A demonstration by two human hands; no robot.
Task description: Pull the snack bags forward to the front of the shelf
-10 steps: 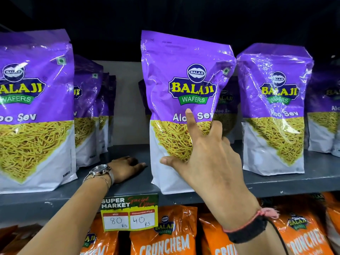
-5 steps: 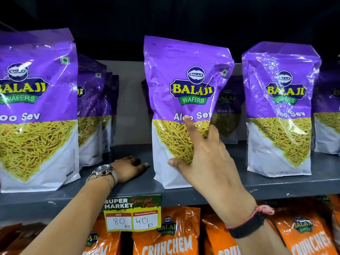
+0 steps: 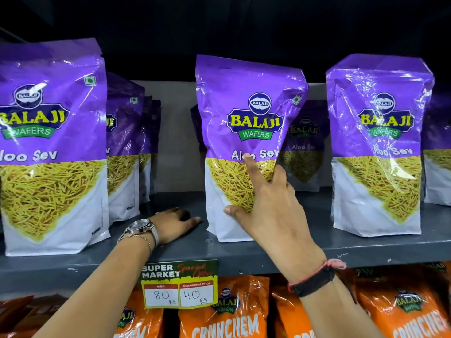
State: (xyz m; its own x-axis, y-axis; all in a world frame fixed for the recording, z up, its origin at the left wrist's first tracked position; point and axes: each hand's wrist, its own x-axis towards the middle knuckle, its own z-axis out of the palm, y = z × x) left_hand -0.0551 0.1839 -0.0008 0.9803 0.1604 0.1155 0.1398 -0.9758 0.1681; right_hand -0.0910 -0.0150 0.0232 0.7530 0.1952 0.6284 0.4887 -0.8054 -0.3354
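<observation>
Purple Balaji Aloo Sev snack bags stand upright on a grey shelf [image 3: 268,252]. My right hand [image 3: 271,206] grips the middle bag [image 3: 244,113] at its lower right side, thumb and forefinger across the front, other fingers behind it. This bag leans slightly left and stands a little back from the shelf edge. My left hand [image 3: 175,223] rests flat on the shelf just left of that bag, holding nothing. A front bag [image 3: 51,147] stands at the left with more bags [image 3: 124,142] behind it. Another bag [image 3: 378,147] stands at the right.
One more purple bag [image 3: 303,147] stands deep behind the middle one, another [image 3: 439,152] at the far right. A price tag [image 3: 179,284] hangs on the shelf edge. Orange Crunchem bags [image 3: 227,311] fill the shelf below. The shelf's back wall is pale grey.
The middle bag has shifted a little back from the shelf edge and to the right with my right hand still on it. My left hand has stayed on the shelf.
</observation>
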